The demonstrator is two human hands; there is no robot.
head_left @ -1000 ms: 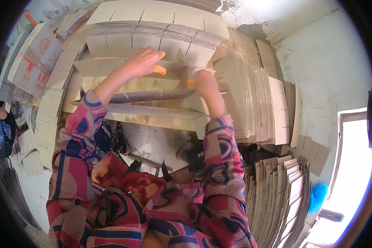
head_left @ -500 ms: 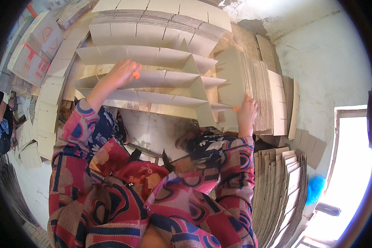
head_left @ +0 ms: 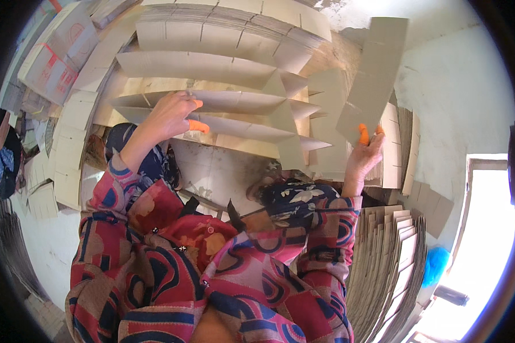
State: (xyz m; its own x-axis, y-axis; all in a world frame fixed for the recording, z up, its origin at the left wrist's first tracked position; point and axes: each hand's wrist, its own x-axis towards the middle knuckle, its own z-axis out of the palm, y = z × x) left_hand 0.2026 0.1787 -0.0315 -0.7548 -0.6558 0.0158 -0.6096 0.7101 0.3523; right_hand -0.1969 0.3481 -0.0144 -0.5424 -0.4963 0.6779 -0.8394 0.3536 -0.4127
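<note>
A slotted cardboard strip [head_left: 377, 74] stands up at the right, pinched near its lower end by my right hand [head_left: 365, 155], which has orange finger covers. In front of me is a partly assembled cardboard divider [head_left: 240, 102]: three long strips standing on edge, crossed near their right ends by a shorter strip [head_left: 286, 114]. Over the left half of the divider's nearer strips is my left hand [head_left: 171, 117]. Its orange-covered thumb and finger are apart with nothing between them; the other fingers are partly hidden.
Behind the divider lies a long stack of slotted cardboard [head_left: 212, 34]. More cardboard stacks stand at right [head_left: 329, 114] and lower right [head_left: 383, 257]. A carton [head_left: 57, 51] sits at the far left, near part of another person [head_left: 0, 154]. A blue bag [head_left: 436, 266] is by the bright doorway.
My right hand now holds up a cardboard strip beside the right stack. My left hand has come nearer and its thumb and finger have parted. The view has shifted slightly.
</note>
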